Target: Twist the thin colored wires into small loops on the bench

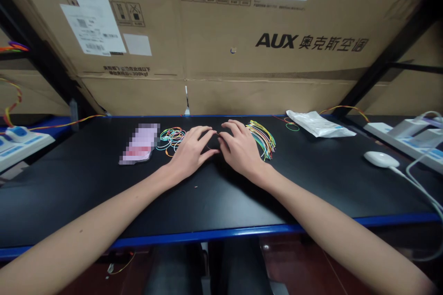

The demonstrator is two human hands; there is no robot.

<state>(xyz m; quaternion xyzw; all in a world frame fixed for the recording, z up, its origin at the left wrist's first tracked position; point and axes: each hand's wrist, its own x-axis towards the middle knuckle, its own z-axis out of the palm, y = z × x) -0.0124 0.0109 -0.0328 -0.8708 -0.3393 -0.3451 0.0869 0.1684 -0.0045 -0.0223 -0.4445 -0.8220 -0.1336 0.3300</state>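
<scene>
My left hand [192, 150] and my right hand [240, 147] meet over the middle of the black table, fingertips almost touching. Their fingers are bent around a thin dark wire [218, 133], of which little shows; the rest is hidden by the fingers. Left of my left hand lies a loose tangle of coloured wire loops [169, 139], partly covered by that hand. Beside my right hand a bundle of several straight coloured wires [265, 138] is spread like a fan, yellow, green and orange among them.
A pixelated phone-shaped object [141, 143] lies left on the black table [138, 207]. A white plastic packet [318, 124], a white mouse-shaped device [381, 159] and a power strip [408, 143] lie right. Another power strip [27, 147] sits left. A large cardboard box [214, 60] stands behind.
</scene>
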